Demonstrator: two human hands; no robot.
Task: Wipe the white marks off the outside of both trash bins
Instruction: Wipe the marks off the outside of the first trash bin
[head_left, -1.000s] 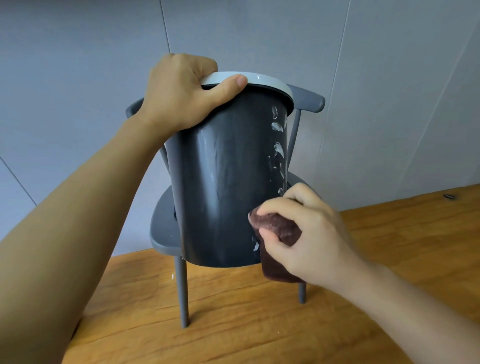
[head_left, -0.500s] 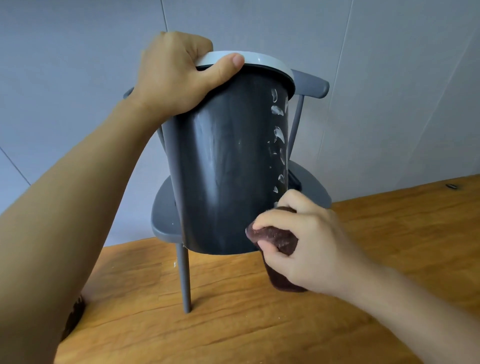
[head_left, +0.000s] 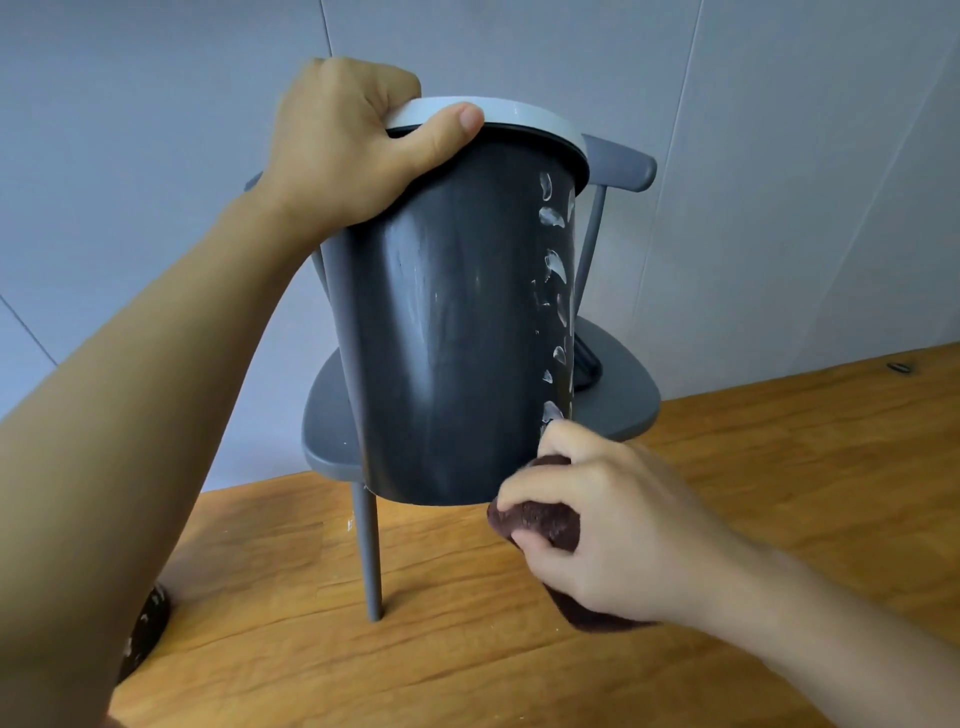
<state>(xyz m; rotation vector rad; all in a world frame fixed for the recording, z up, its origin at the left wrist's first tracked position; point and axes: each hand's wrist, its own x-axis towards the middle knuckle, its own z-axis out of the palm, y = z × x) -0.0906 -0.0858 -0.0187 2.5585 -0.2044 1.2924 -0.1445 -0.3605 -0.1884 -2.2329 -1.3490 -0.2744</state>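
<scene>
Since a second ago your right hand (head_left: 608, 525), fingers bunched around the dark brown cloth (head_left: 540, 522), has slid below the light, stiff dark grey plastic bin (head_left: 457, 322) mid-frame, which your left hand (head_left: 348, 140) grips by its pale rim, where it handles best.

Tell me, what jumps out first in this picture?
A dark grey trash bin fills the centre, held up in front of a small grey chair by the left hand gripping its pale rim. White marks run down its right side. At its lower right edge, the right hand holds a brown cloth.
</scene>
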